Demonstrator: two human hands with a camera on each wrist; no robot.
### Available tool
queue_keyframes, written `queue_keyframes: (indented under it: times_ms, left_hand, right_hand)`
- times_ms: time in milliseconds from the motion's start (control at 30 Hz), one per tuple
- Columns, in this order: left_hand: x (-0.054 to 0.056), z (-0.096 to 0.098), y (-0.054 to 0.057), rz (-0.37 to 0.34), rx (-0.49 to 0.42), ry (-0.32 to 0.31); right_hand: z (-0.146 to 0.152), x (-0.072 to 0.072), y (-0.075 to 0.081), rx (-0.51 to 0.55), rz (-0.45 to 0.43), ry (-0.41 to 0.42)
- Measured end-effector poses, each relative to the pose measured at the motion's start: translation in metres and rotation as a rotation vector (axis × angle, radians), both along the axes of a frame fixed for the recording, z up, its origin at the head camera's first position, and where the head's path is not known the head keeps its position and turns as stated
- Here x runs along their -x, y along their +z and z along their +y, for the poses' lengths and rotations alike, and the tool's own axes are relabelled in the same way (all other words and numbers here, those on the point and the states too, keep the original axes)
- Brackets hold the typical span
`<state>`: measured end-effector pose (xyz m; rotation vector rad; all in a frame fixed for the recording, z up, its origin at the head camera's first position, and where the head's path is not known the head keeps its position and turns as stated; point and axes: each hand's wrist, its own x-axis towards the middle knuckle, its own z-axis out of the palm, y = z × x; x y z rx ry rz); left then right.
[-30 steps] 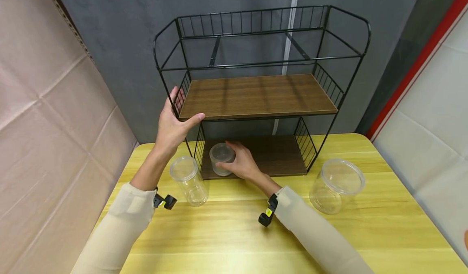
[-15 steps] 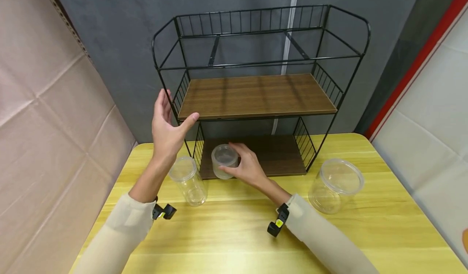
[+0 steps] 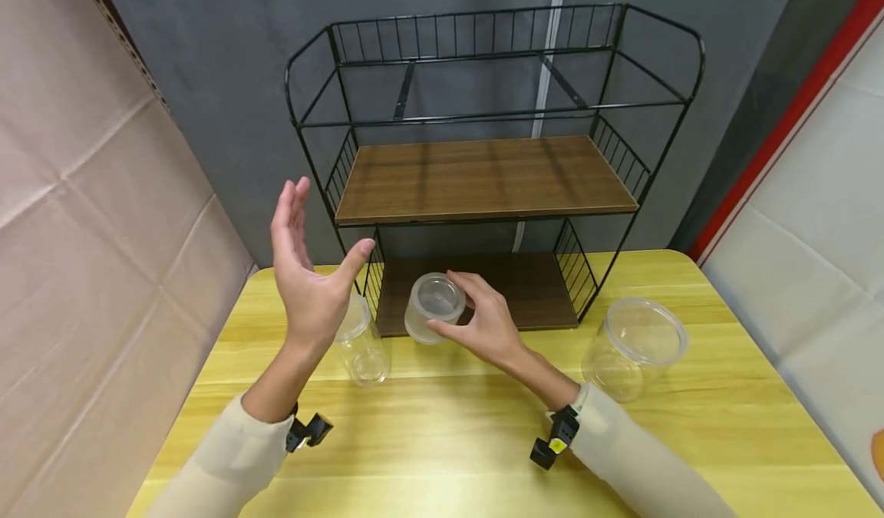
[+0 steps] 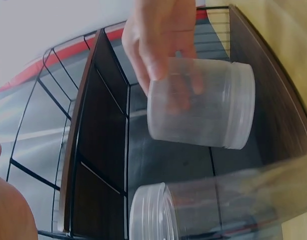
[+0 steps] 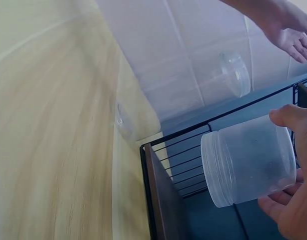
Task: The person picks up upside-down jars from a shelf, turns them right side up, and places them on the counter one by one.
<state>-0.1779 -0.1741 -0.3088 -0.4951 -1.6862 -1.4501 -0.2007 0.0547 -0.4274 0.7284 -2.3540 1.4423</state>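
My right hand [image 3: 486,322] grips a small clear plastic jar [image 3: 428,311] between thumb and fingers, in front of the lower shelf board [image 3: 518,288]. In the left wrist view, the ridged end of this jar [image 4: 238,107] points toward the table and my right fingers are around its other end. My left hand [image 3: 307,295] is raised with fingers straight and thumb spread, holding nothing, left of the black wire rack [image 3: 483,119]. Partly behind that hand stands a tall clear jar [image 3: 366,353] on the table.
A wide clear jar [image 3: 631,353] stands on the yellow wooden table [image 3: 428,441] at the right. The rack has a brown middle shelf [image 3: 483,176]; its top tier is bare frame. A grey panel [image 3: 242,80] rises behind, with a pale sheet [image 3: 97,234] at the left.
My left hand has let go of the rack's left side and moved toward me. My right hand has brought the small jar up and forward off the lower shelf, slightly to the right.
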Motion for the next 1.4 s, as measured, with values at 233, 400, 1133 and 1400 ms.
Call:
queue_keyframes:
  times_ms: [233, 400, 1133, 1400]
  left_hand:
    - [-0.011, 0.010, -0.005, 0.034, 0.028, -0.070]
    - [-0.019, 0.018, -0.015, 0.011, 0.064, -0.163]
    - [-0.016, 0.046, -0.067, -0.455, 0.059, -0.613]
    - [-0.013, 0.056, -0.077, -0.549, -0.005, -0.720]
  right_hand:
    - [0.016, -0.014, 0.009, 0.062, 0.027, 0.014]
    - [0.027, -0.022, 0.017, 0.109, 0.063, 0.032]
    - [0.052, -0.041, 0.041, 0.545, 0.077, 0.214]
    - [0.054, -0.044, 0.040, 0.649, 0.013, 0.230]
